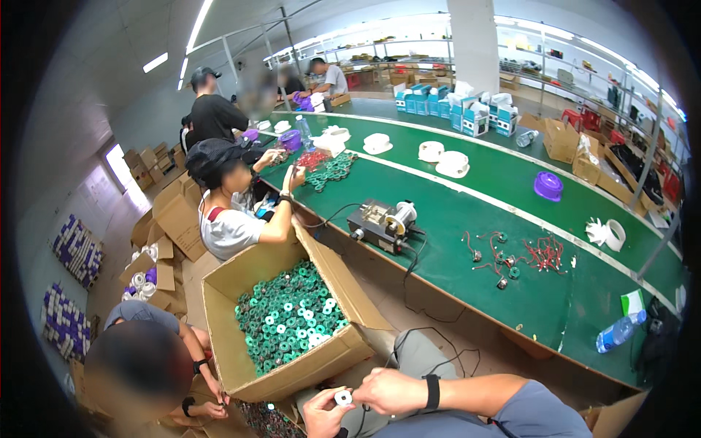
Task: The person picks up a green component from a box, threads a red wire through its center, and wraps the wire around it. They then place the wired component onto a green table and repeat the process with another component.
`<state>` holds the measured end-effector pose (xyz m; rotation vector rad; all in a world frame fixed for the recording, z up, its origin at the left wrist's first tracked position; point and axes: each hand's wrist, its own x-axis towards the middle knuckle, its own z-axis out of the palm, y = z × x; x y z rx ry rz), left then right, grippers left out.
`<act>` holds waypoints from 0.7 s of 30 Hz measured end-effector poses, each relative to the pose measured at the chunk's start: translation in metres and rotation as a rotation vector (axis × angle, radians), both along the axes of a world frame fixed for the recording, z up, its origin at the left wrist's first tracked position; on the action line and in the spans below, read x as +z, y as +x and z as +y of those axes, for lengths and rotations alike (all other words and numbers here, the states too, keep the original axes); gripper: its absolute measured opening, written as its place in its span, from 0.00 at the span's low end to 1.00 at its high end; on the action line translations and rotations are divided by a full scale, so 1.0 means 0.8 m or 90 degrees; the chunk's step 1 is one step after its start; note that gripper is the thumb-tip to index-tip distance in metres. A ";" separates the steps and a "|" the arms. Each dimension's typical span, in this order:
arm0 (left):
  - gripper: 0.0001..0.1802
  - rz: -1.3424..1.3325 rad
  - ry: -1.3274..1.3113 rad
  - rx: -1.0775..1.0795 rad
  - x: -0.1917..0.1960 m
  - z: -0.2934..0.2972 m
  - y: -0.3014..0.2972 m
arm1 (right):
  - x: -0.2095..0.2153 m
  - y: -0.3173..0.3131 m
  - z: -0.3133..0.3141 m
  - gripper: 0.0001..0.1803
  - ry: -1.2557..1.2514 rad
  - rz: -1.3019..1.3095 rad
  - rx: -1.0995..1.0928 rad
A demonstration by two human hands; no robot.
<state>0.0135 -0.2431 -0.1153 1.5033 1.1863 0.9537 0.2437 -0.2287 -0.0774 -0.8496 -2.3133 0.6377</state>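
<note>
At the lower edge, my left hand [323,415] pinches a small white round part [342,397] with a dark centre between thumb and fingers. Close against it on the right, my right hand [383,390] has its fingers curled together, wearing a black wristband. What those fingers grip, if anything, is hidden. Just beyond both hands stands an open cardboard box [292,383], partly filled with many small green ring-shaped parts [285,321], some with white faces.
A long green workbench [467,270] runs along the right, carrying a small bench machine [383,225], red-wired parts [544,254] and a water bottle [621,332]. Black cables hang near my legs. One co-worker [234,219] sits beyond the box; another [146,358] bends at lower left.
</note>
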 end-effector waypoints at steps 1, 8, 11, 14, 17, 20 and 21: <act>0.18 0.002 -0.002 0.011 0.002 -0.004 0.000 | 0.005 0.003 0.002 0.03 0.025 0.027 -0.013; 0.17 -0.029 -0.005 0.004 0.016 -0.020 0.006 | -0.008 0.010 0.002 0.04 -0.016 -0.064 -0.060; 0.21 -0.106 -0.004 -0.010 0.002 -0.013 0.012 | 0.000 0.002 -0.020 0.03 0.010 -0.043 0.001; 0.21 0.016 0.061 -0.018 0.018 -0.007 0.010 | 0.003 0.015 0.001 0.04 -0.012 -0.112 -0.072; 0.20 0.025 0.073 -0.022 0.019 -0.004 0.009 | 0.004 0.013 -0.001 0.04 -0.038 -0.101 0.022; 0.20 0.012 0.085 -0.007 0.025 -0.004 0.010 | 0.017 0.010 -0.005 0.03 0.017 -0.082 -0.047; 0.21 -0.016 0.081 -0.006 0.020 -0.005 0.014 | 0.011 0.009 -0.011 0.03 -0.002 -0.105 -0.021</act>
